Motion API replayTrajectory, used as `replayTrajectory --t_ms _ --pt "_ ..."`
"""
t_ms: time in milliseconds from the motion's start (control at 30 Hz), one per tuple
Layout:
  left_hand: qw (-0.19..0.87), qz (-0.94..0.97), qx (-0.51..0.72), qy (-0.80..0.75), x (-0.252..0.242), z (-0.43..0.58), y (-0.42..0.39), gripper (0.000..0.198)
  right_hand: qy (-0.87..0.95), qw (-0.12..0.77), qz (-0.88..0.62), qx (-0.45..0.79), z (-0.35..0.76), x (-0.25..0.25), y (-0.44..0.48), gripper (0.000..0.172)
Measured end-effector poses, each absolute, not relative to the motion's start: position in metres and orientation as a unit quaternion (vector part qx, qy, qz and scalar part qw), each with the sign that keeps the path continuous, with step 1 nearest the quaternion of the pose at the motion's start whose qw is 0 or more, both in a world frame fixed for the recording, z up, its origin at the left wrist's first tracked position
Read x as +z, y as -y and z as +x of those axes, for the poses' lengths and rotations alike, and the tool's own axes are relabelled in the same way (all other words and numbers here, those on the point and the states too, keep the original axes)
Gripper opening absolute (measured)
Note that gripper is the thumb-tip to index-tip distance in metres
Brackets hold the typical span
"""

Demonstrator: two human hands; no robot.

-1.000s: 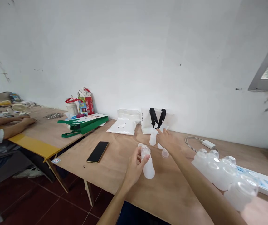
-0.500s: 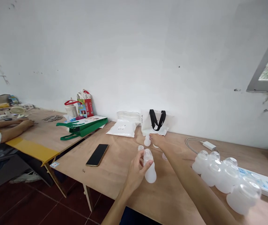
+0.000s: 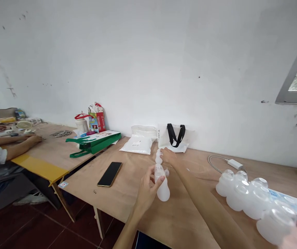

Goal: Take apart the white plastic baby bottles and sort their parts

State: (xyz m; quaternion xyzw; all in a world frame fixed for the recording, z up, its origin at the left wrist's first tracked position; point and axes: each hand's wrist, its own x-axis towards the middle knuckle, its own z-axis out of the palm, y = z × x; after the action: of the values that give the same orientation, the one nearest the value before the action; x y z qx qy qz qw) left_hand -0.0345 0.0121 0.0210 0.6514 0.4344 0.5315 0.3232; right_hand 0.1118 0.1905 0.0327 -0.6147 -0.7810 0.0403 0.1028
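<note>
My left hand grips a translucent plastic bottle around its neck, with the bottle's wide end pointing down toward me. My right hand reaches across the plywood table, its fingertips on the top of a small white plastic bottle. A small clear plastic piece stands just below that hand. Several large frosted plastic cups sit upside down at the right, away from both hands.
A black smartphone lies left of my hands. A white bag with black handles, a white packet and a coiled cable with charger line the wall. At the adjoining table, a co-worker's arm rests beside a green bag.
My right hand has moved left onto the small bottle, which has shifted left with it. The bottle in my left hand has turned slightly, and the view has shifted a little.
</note>
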Motion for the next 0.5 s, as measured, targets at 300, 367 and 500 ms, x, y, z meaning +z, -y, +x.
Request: replayTrajectory --t_ms 300,367,500 --pt "0.328 0.643 0.534 -0.440 0.023 -0.040 -0.014 0.042 0.774 0.208 -0.590 0.096 0.118 0.021 -0.199 0.027" --pt "0.335 0.637 0.535 -0.442 0.024 -0.041 -0.014 0.043 0.772 0.232 -0.583 0.106 0.117 0.018 -0.201 0.027" --pt "0.338 0.626 0.542 -0.448 0.025 -0.044 -0.014 0.045 0.763 0.293 -0.566 0.111 0.114 0.012 -0.204 0.032"
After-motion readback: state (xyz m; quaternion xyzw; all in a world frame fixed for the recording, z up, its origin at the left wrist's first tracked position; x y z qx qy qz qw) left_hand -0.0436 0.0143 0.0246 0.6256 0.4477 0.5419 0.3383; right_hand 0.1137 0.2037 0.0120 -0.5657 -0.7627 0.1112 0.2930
